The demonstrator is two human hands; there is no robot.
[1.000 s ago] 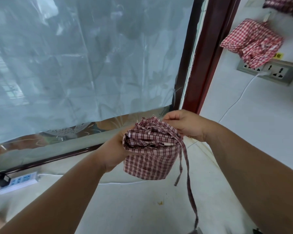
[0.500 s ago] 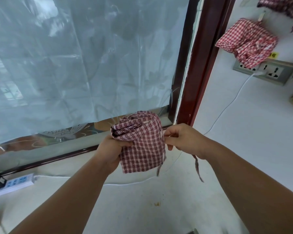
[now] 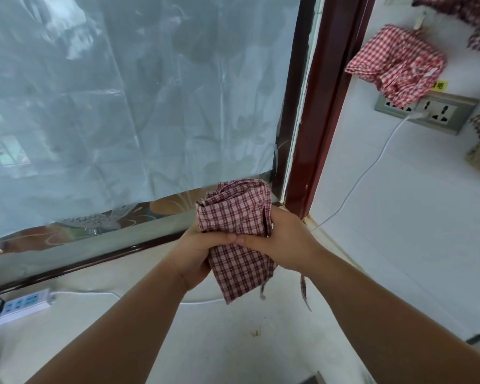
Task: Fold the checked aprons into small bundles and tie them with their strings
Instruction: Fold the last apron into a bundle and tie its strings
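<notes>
Checked apron bundle: folded dark-red-and-white cloth, held in the air in front of the person, between both hands, at the lower corner of a window.

Left hand: wrapped round the bundle's left side at mid-height, with the thumb laid across the front of the cloth.

Right hand: wrapped round the bundle's right side at the same height. Its thumb lies across the front and its tip touches the left thumb. The fingers go behind the cloth and are hidden.

The bundle's gathered upper end stands above the hands; its flatter lower end hangs below them. Two strings hang loose beneath the right hand.

Behind the bundle is the window pane covered with pale film. To its right stands a dark red frame.

A white power strip lies on the pale surface below the window, at the left.

On the white wall at the right is a grey socket panel with a white cable plugged in. A red checked apron hangs just above the panel, overlapping its top edge. More checked cloth shows at the upper right corner.
</notes>
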